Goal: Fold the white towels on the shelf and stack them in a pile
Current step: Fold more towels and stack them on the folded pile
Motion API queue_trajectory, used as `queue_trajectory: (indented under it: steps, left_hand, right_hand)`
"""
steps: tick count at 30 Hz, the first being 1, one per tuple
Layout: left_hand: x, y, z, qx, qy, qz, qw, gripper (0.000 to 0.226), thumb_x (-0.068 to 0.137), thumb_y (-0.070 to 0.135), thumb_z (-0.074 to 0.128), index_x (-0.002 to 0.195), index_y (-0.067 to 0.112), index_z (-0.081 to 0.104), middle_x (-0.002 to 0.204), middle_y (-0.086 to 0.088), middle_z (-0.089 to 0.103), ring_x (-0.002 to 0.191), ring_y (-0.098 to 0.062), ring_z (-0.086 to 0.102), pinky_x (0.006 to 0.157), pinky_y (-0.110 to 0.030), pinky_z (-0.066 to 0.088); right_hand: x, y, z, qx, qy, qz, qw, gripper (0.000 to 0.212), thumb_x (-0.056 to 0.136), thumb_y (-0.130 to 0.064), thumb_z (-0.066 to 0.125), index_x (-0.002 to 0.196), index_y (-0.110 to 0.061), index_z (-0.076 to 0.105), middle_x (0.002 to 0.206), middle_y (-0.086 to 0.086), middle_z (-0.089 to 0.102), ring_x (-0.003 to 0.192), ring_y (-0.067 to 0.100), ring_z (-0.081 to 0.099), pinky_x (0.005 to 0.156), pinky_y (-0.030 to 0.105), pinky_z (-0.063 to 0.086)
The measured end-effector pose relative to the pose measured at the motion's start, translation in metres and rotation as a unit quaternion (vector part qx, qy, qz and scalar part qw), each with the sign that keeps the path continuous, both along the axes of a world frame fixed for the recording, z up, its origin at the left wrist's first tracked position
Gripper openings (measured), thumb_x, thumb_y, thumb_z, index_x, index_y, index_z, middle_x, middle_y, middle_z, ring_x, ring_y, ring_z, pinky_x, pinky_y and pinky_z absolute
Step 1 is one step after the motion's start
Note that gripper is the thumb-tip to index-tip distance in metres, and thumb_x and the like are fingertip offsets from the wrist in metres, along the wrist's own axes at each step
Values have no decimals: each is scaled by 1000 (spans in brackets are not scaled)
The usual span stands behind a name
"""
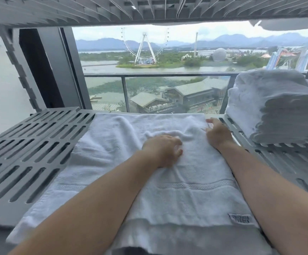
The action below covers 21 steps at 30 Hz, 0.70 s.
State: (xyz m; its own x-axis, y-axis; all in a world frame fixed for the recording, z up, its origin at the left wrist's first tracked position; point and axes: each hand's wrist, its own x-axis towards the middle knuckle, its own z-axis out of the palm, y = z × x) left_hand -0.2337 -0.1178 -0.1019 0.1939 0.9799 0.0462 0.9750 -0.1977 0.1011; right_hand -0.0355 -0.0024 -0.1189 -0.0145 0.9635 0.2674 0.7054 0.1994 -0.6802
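A white towel (116, 144) lies spread over the grey slatted shelf (29, 144), its near end hanging over the front edge with a small label at the right corner. My left hand (163, 148) presses on the middle of the towel, fingers bent into a bunched ridge of cloth. My right hand (217, 133) rests at the towel's far right edge, fingers reaching toward its corner. A pile of folded white towels (278, 111) stands on the shelf at the right, apart from both hands.
Another slatted shelf (149, 8) runs overhead, with a bit of white cloth (287, 24) at its right. Grey uprights stand at the left. Behind the shelf is a window with a balcony railing (158, 75).
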Motion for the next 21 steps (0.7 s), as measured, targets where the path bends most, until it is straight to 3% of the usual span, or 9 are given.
queue_trajectory:
  steps: [2, 3, 5, 6, 11, 13, 15, 18, 21]
  left_hand:
    - [1, -6, 1, 57, 90, 25, 994, 41, 101, 48, 38, 134, 31, 54, 140, 2, 57, 131, -23, 51, 104, -51, 39]
    - [1, -9, 2, 114, 140, 18, 983, 37, 100, 45, 40, 128, 28, 59, 130, 0, 63, 120, -25, 58, 94, -45, 44]
    - [2, -15, 0, 212, 200, -34, 956, 29, 100, 35, 45, 113, 21, 66, 111, -1, 69, 102, -27, 64, 70, -33, 41]
    - [0, -16, -1, 231, 204, -65, 949, 27, 100, 31, 46, 108, 20, 69, 109, -1, 69, 100, -28, 64, 66, -32, 38]
    - [-8, -16, 8, 189, 151, -104, 965, 31, 103, 30, 42, 111, 24, 71, 116, -2, 67, 110, -27, 61, 76, -37, 49]
    - [2, -21, 11, 186, 140, -93, 968, 25, 97, 25, 46, 99, 20, 71, 110, -3, 68, 103, -28, 63, 73, -34, 47]
    - [19, -32, 13, 172, 75, -84, 979, 19, 94, 25, 47, 80, 21, 60, 103, -4, 67, 95, -29, 62, 70, -33, 44]
    - [46, -49, 11, 138, 11, -68, 988, 38, 98, 38, 47, 65, 19, 47, 83, -2, 58, 86, -28, 58, 65, -32, 38]
    - [63, -63, 12, 75, -34, -26, 996, 53, 101, 51, 41, 61, 16, 48, 72, -2, 54, 72, -22, 53, 58, -31, 32]
  right_hand:
    - [4, -18, 0, 27, -42, -9, 999, 35, 94, -11, 50, 125, -16, 64, 127, 10, 65, 119, 29, 57, 95, 29, 41]
    - [6, -28, 1, 39, -54, -8, 998, 31, 92, -11, 51, 116, -17, 69, 118, 8, 69, 110, 28, 61, 88, 28, 42]
    - [13, -48, 3, 51, -52, -17, 997, 26, 88, -12, 53, 99, -21, 75, 95, 2, 73, 88, 22, 62, 75, 24, 41]
    - [17, -59, 4, 52, -45, -30, 997, 26, 86, -12, 54, 93, -21, 76, 88, -1, 72, 83, 20, 61, 71, 25, 41]
    - [44, -108, 0, 49, -85, -89, 991, 30, 81, -6, 54, 88, -19, 79, 95, 2, 76, 92, 23, 66, 83, 23, 46]
    - [48, -124, -4, 55, -94, -75, 991, 20, 82, -12, 61, 88, -19, 79, 91, 1, 76, 86, 21, 66, 78, 21, 45]
    - [49, -136, -7, 61, -109, -57, 990, 13, 84, -22, 65, 88, -19, 78, 90, 2, 76, 83, 21, 65, 73, 23, 43]
    - [47, -147, -8, 60, -124, -40, 990, 22, 88, -29, 63, 95, -15, 78, 100, 6, 74, 96, 26, 64, 80, 28, 45]
    - [48, -156, -7, 59, -119, -23, 991, 25, 90, -34, 60, 96, -17, 78, 100, 6, 74, 100, 27, 62, 84, 31, 47]
